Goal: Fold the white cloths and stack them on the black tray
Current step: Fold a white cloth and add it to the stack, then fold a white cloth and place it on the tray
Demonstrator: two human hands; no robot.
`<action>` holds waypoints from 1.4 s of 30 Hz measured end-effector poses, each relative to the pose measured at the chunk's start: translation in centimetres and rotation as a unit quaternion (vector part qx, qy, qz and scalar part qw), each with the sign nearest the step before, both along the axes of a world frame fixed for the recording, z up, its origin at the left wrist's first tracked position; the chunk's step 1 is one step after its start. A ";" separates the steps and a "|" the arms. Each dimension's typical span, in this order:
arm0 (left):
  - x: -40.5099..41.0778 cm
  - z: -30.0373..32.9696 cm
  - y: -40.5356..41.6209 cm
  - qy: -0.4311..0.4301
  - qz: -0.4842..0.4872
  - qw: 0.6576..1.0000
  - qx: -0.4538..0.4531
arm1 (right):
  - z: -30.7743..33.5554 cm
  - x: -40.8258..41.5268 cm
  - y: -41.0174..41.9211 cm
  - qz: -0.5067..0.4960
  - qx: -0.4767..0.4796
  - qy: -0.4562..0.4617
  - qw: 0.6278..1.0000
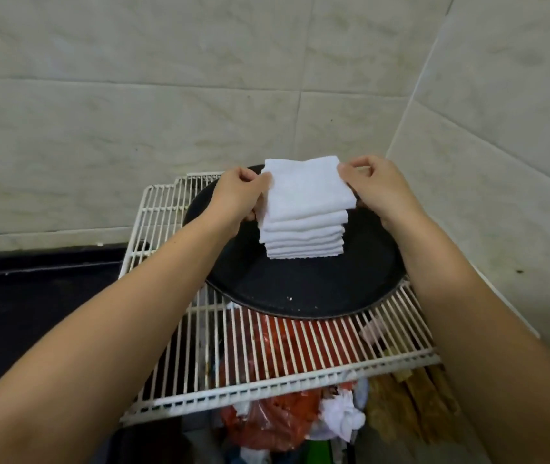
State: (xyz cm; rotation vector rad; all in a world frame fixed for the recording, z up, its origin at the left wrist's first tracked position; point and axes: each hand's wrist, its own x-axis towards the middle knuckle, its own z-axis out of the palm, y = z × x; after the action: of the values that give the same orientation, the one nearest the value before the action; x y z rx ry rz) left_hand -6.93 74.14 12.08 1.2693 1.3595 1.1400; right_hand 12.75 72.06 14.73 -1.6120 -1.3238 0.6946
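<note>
Leftmost, the left hand (pixel 238 192) pinches the left edge of the top folded cloth (pixel 303 190); this cloth sits atop the stack of white cloths (pixel 303 239), resting on the round black tray (pixel 300 296); the right hand (pixel 379 189) pinches its right edge; the tray lies on a white wire rack (pixel 267 380).

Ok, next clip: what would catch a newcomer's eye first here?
Probably the stack of folded white cloths in the middle of the round black tray, which sits on a white wire rack in a tiled corner. The left hand and right hand pinch the top cloth at its side edges.
</note>
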 end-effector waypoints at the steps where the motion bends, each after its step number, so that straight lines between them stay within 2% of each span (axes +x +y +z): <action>1: -0.4 0.2 -0.4 0.005 0.012 1.000 -0.001 | 0.6 -0.2 -0.4 -0.016 0.027 -0.020 0.999; 5: -3.6 1.1 -3.6 -0.006 0.052 0.998 0.017 | 3.1 -4.0 -3.1 -0.015 0.131 -0.093 0.987; 11: -14.2 0.6 -13.3 0.028 0.120 0.991 0.059 | 1.9 -18.1 -8.8 0.169 0.176 -0.148 0.958; 15: -25.3 -2.2 -23.4 0.092 0.215 0.971 0.057 | -1.9 -30.8 -15.2 0.292 0.181 -0.164 0.925; 18: -33.8 -5.0 -32.6 0.181 0.283 0.941 0.024 | -5.6 -40.2 -22.1 0.372 0.174 -0.166 0.897; 23: -45.5 -9.9 -48.3 0.275 0.402 0.869 -0.090 | -12.5 -54.0 -34.4 0.505 0.134 -0.218 0.824; 25: -47.7 -12.0 -52.5 0.296 0.415 0.850 -0.137 | -14.8 -57.1 -37.8 0.532 0.118 -0.248 0.801; 31: -53.7 -19.0 -65.3 0.246 0.499 0.786 -0.268 | -21.7 -65.9 -48.5 0.639 0.077 -0.335 0.689; 36: -57.4 -23.2 -69.6 0.222 0.515 0.759 -0.331 | -25.9 -71.8 -52.4 0.701 0.048 -0.370 0.607; 42: -67.3 -25.1 -68.9 0.211 0.518 0.751 -0.350 | -28.1 -82.8 -51.8 0.723 0.043 -0.399 0.562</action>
State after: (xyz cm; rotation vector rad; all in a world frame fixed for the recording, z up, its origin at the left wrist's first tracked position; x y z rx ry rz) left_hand -74.20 5.19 -13.06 0.1078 2.6768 0.8097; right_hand -70.00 20.26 -13.35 -0.2475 -3.3303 0.6983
